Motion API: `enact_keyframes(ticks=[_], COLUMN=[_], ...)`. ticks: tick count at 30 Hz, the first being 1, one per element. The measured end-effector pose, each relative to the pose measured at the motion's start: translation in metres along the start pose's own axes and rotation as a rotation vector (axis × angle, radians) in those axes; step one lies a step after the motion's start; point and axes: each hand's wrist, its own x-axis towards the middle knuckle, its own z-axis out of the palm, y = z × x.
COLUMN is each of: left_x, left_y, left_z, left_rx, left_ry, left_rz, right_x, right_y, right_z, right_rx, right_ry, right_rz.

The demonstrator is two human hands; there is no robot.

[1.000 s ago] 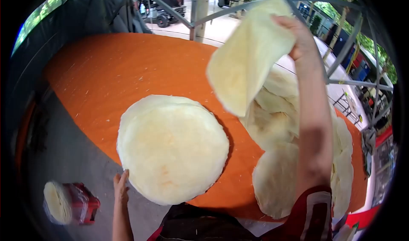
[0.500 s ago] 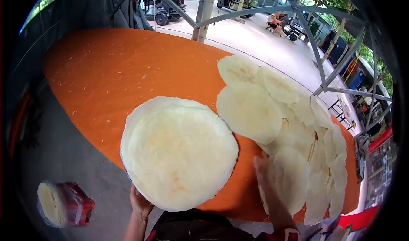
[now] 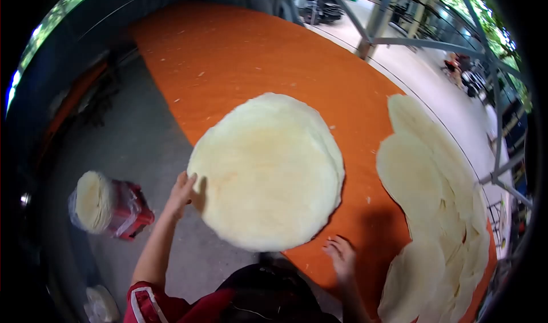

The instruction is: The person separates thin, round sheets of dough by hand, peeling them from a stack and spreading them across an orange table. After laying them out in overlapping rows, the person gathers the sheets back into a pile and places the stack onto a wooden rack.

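A thick stack of round, pale flat sheets (image 3: 268, 169) lies near the middle of the view, partly over the orange tabletop (image 3: 240, 49). At the stack's left edge is my left hand (image 3: 184, 190), its fingers closed on the rim. My right hand (image 3: 342, 255) is just below and right of the stack, over the orange surface, apart from the sheets. Its fingers are spread and nothing shows in them. Overlapping pale round sheets (image 3: 411, 169) cover the right side of the table.
On the grey floor to the left stands a red bundle in clear plastic (image 3: 128, 209) with pale discs (image 3: 94, 203) at its end. Another pale item (image 3: 101, 305) lies lower left. Metal bars (image 3: 422, 43) cross beyond the table's far edge.
The view has turned left. My left hand has gone from beneath the stack's lower edge to its left rim. My right hand has moved off the spread sheets towards the stack.
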Motion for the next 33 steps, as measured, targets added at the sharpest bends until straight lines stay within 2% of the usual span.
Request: enact_keyframes(ticks=[1, 2, 4, 5, 8, 10, 12, 15, 17, 19, 21, 23, 25, 29, 33], left_x=[-0.005, -0.001, -0.028, -0.036, -0.015, -0.002, 0.013, 0.010, 0.015, -0.011, -0.022, -0.022, -0.020, -0.015, -0.006], left_y=[-0.011, -0.030, -0.026, -0.017, -0.027, -0.021, -0.028, -0.048, -0.068, -0.041, -0.032, -0.025, -0.022, -0.003, 0.009], left_z=[-0.001, -0.002, 0.005, 0.006, 0.000, -0.022, -0.032, -0.018, -0.022, -0.035, -0.043, -0.044, -0.040, -0.040, -0.039], left_rx=[0.123, -0.022, -0.069, -0.093, -0.030, -0.161, -0.366, -0.441, -0.426, -0.564, -0.722, -0.830, -0.891, -0.796, -0.386], left_ry=[0.094, 0.143, -0.017, -0.089, 0.308, 0.052, -0.180, -0.357, -0.392, -0.418, -0.479, -0.548, -0.629, -0.794, -0.720], left_rz=[0.084, 0.136, 0.166, 0.204, 0.128, -0.112, -0.367, -0.378, -0.320, -0.347, -0.352, -0.302, -0.208, 0.017, 0.168], right_x=[-0.001, 0.001, 0.005, 0.014, 0.024, 0.023, 0.023, 0.011, 0.008, 0.011, -0.002, 0.006, 0.011, 0.029, 0.034], right_y=[-0.019, -0.026, -0.049, -0.045, -0.041, -0.074, -0.090, -0.109, -0.112, -0.109, -0.145, -0.154, -0.158, -0.156, -0.157], right_z=[-0.011, -0.025, -0.043, -0.055, -0.062, -0.042, -0.021, 0.010, 0.036, 0.067, 0.146, 0.212, 0.267, 0.283, 0.261], right_rx=[0.011, -0.049, -0.081, -0.090, -0.080, -0.074, -0.132, -0.214, -0.289, -0.413, -0.357, -0.666, -0.747, -0.771, -0.581], right_ry=[0.045, 0.060, 0.074, 0.073, 0.097, 0.113, 0.041, -0.069, -0.126, -0.178, -0.208, -0.413, -0.507, -0.471, -0.461], right_rz=[0.131, 0.143, 0.174, 0.126, 0.014, -0.013, -0.086, -0.185, -0.296, -0.452, -0.355, -0.509, -0.649, -0.527, -0.283])
